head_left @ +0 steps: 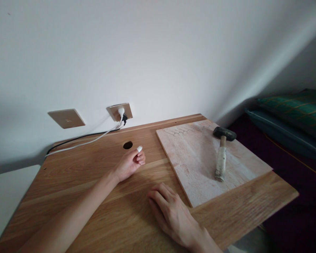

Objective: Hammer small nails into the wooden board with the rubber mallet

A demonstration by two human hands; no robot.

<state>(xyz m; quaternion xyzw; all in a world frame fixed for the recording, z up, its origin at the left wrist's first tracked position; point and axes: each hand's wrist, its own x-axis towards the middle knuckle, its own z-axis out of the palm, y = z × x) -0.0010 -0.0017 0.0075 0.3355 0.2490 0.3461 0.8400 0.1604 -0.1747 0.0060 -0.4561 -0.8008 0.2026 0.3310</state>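
My left hand (130, 162) rests on the wooden desk (94, 182), fingers curled into a loose fist with a small white thing at the thumb tip that I cannot make out. It lies just below a round cable hole (127, 144). My right hand (171, 212) lies flat on the desk, palm down, fingers stretched toward the left, holding nothing. It sits beside the near left corner of a pale stone-like slab (200, 158). A hammer (221, 154) with a black head and a light handle lies on that slab, apart from both hands.
White and black cables (89, 140) run along the desk's back edge to a wall socket (120, 111). A blank wall plate (66, 118) is to its left. A bed with green and blue bedding (292, 119) stands to the right. A white surface (5, 196) adjoins the desk's left side.
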